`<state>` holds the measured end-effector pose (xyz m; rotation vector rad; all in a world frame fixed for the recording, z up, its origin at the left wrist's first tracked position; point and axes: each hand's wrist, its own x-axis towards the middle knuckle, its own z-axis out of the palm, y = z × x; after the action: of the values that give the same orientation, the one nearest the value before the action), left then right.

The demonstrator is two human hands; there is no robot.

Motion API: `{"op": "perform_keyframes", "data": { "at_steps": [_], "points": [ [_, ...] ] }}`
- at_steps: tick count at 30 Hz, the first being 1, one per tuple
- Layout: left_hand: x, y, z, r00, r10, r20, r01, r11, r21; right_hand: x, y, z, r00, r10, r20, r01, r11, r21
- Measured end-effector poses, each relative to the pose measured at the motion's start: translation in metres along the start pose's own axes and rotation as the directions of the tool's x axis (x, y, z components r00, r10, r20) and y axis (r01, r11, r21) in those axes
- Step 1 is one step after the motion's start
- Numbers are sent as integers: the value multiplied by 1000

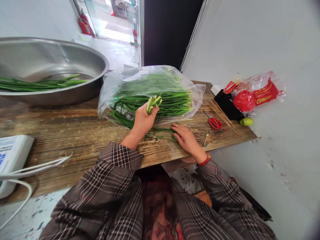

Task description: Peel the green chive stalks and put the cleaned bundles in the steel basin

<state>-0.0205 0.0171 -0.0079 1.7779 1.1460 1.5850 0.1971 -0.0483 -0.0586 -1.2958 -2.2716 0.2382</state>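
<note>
My left hand [144, 120] is closed around a small bunch of garlic chives [153, 102], their pale cut ends sticking up past the thumb. Behind it lies a clear plastic bag [147, 80] with a thick pile of garlic chives [175, 101] showing at its open front. My right hand [185, 138] rests low over the wooden table [107, 143], fingers stretched out and touching a few loose green strands [163, 131]. To the right of that hand are red-handled scissors [214, 122] and a small scrap of stem [206, 138].
A large steel basin [100, 66] holding some chives [45, 85] stands at the left. A white device [15, 156] with cables is at the near left. Wooden skewers [221, 115], a black box [228, 105], red packets [265, 93] and a green fruit [246, 121] sit near the right wall.
</note>
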Motion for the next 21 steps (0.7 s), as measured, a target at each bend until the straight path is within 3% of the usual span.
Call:
{"op": "perform_keyframes", "data": {
  "at_steps": [4,7,10,14,17,21],
  "points": [
    [1,3,-3,1000,4,-21,-3,999,48,21,-26,9,984,-162,79,149,977,151],
    [1,6,-4,1000,-2,14,1,997,75,31,-27,2,985,-174,10,165,947,274],
    [0,8,-4,998,-14,59,8,995,96,38,-5,-18,981,-30,-193,80,963,258],
    [-3,7,-3,992,-43,115,34,997,76,49,43,-43,894,149,-423,-127,989,81],
    [-3,5,-1,980,-103,170,95,994,51,55,71,-47,885,116,-451,-156,986,-51],
    [-4,7,0,949,-171,263,192,980,-53,51,80,-42,921,99,-378,-185,963,-197]
  ]
}}
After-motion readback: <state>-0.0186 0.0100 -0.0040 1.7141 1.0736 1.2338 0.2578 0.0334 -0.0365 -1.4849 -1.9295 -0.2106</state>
